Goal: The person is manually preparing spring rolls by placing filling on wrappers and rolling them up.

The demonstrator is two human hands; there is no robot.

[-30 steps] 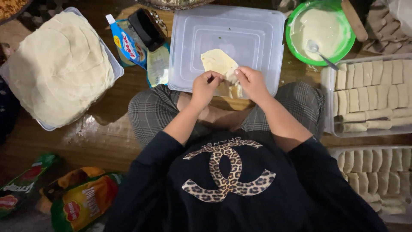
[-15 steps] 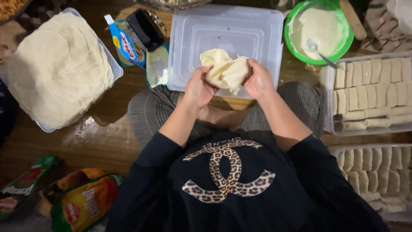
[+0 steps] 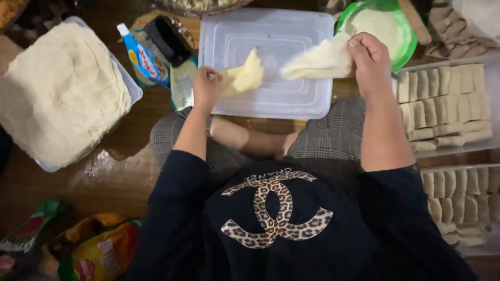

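Over clear plastic lid (image 3: 271,88) on floor: left hand (image 3: 207,86) clamped on folded sheet (image 3: 245,77), right hand (image 3: 369,60) clamped on limp wrapper (image 3: 317,61), apart, likely just separated.

Two pale, limp dough pieces (image 3: 245,77) (image 3: 319,61), apart.

the green bowl (image 3: 376,27) is cut off at the top edge; the right hand (image 3: 371,61) hides its rim.

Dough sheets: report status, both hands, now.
Left hand grips one thin dough sheet. Right hand grips another sheet. Both held apart above the clear plastic lid. Nothing between them.
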